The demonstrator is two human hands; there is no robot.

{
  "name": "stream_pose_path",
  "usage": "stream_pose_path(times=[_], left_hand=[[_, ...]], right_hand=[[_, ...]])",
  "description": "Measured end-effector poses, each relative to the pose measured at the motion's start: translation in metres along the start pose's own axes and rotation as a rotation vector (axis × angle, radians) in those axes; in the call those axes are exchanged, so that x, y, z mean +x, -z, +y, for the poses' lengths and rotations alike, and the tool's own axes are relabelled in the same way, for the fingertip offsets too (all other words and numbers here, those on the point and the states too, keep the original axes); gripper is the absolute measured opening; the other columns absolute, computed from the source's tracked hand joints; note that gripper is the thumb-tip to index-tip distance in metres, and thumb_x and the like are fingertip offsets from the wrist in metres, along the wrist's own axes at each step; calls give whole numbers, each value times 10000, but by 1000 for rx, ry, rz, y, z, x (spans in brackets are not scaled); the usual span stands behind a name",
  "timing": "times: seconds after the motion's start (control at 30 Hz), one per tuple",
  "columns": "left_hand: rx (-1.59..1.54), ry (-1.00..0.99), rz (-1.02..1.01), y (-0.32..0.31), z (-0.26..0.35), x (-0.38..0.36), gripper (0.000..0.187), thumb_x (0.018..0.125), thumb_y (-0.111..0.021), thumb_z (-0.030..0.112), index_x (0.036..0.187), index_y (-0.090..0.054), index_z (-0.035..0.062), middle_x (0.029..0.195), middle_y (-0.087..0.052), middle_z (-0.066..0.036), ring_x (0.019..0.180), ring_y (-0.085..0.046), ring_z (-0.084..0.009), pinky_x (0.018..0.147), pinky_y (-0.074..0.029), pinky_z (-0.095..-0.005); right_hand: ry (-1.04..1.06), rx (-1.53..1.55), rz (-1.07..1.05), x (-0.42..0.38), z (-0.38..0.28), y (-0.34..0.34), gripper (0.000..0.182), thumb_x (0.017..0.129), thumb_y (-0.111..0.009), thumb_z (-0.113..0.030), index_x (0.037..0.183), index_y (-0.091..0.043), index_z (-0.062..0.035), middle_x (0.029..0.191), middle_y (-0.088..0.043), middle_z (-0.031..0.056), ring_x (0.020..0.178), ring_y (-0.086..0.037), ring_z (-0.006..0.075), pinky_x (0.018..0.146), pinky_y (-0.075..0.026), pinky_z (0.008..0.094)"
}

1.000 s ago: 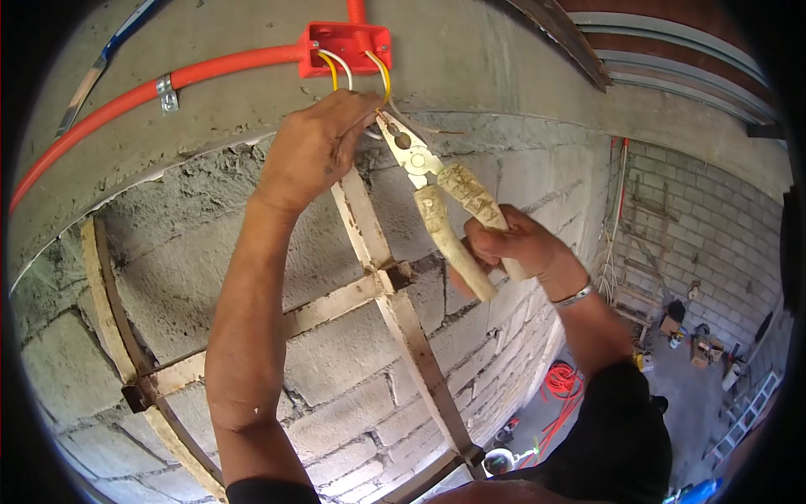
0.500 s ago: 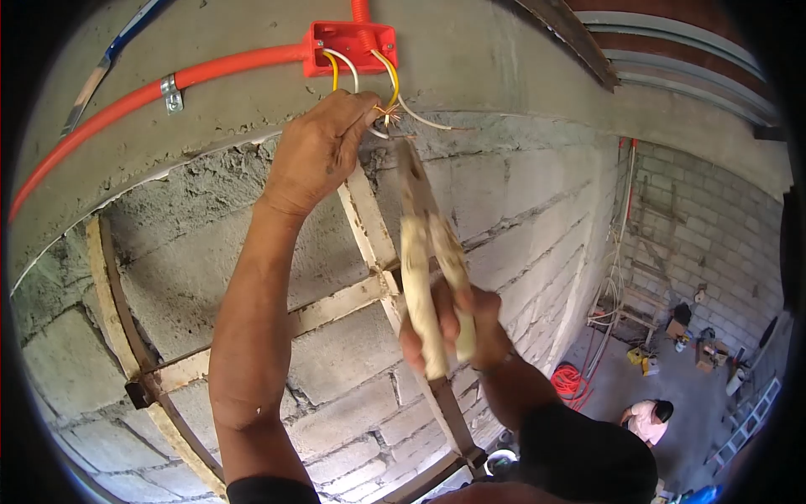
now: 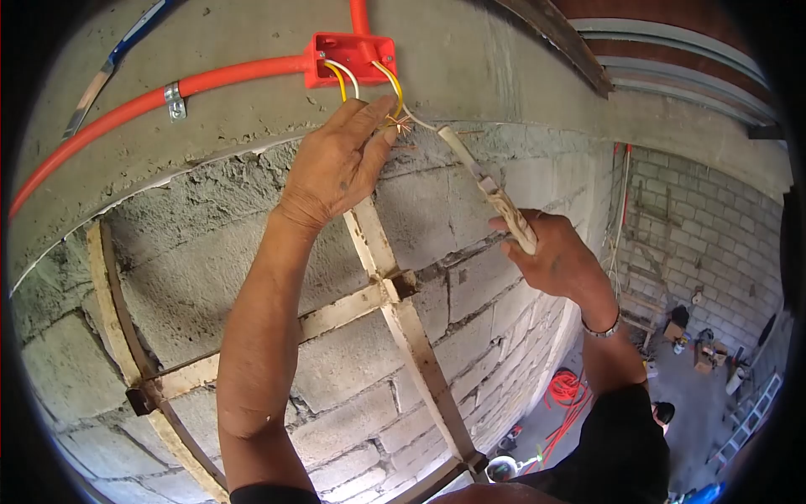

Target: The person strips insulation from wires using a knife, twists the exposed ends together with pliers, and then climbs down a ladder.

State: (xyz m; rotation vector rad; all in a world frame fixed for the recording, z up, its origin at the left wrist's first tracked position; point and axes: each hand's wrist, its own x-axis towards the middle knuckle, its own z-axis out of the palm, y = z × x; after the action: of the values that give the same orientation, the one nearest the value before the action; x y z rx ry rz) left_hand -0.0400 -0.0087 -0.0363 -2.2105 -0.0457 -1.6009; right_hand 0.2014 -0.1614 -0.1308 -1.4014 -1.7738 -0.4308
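Observation:
My left hand (image 3: 340,168) is closed in a pinch on the yellow wires (image 3: 396,91) just under a red junction box (image 3: 348,52). Frayed copper strands (image 3: 405,126) stick out past its fingertips. In my right hand (image 3: 561,256) is a pair of pliers (image 3: 510,217) with worn, cream-coloured handles, seen edge-on. The jaws point up and left, their tip right at a white wire (image 3: 420,120) that curves down from the box. Another white wire (image 3: 351,76) loops from the box down behind my left hand.
Red conduit (image 3: 243,77) runs left from the box, held by a metal clamp (image 3: 175,101). A blue-handled saw (image 3: 109,63) is at upper left. A rusty metal frame (image 3: 369,244) stands before the block wall. Far below are a red hose coil (image 3: 567,386), a person (image 3: 663,413) and a ladder (image 3: 747,420).
My right hand has swung up and to the right, turning the pliers edge-on and bringing their tip to the white wire. My left hand keeps its pinch, slightly lower and further right.

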Motion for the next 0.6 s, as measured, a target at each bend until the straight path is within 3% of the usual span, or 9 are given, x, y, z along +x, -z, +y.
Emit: stream_pose_path(times=[0.03, 0.07, 0.17, 0.6], left_hand=[[13, -21, 5, -1, -1, 0, 308, 950, -545, 166, 1218, -602, 24, 966, -627, -145, 805, -643, -344, 721, -536, -396], [12, -20, 4, -1, -2, 0, 308, 950, -545, 166, 1218, -602, 24, 966, -627, -145, 805, -643, -344, 721, -536, -396], [31, -22, -2, -3, -5, 0, 302, 952, -539, 145, 1230, -595, 41, 954, -625, -139, 787, -641, -350, 701, -536, -409], [51, -4, 9, -1, -3, 5, 173, 967, -551, 124, 1098, -633, 48, 864, -606, -139, 759, -629, -333, 699, -506, -387]], right_hand=[[4, -137, 9, 4, 2, 0, 281, 841, -659, -65, 1119, -670, -20, 937, -670, 183, 800, -663, 276, 741, -511, 334], [39, -148, 50, 6, 1, -1, 241, 828, -657, -62, 1059, -651, 7, 940, -651, 208, 834, -623, 389, 775, -500, 392], [28, -168, 18, 11, -3, -2, 183, 831, -645, -76, 983, -629, 25, 938, -629, 220, 846, -601, 421, 773, -483, 437], [35, -256, 80, 26, -14, -12, 193, 853, -623, -114, 963, -615, 45, 960, -603, 250, 866, -599, 445, 783, -477, 477]])
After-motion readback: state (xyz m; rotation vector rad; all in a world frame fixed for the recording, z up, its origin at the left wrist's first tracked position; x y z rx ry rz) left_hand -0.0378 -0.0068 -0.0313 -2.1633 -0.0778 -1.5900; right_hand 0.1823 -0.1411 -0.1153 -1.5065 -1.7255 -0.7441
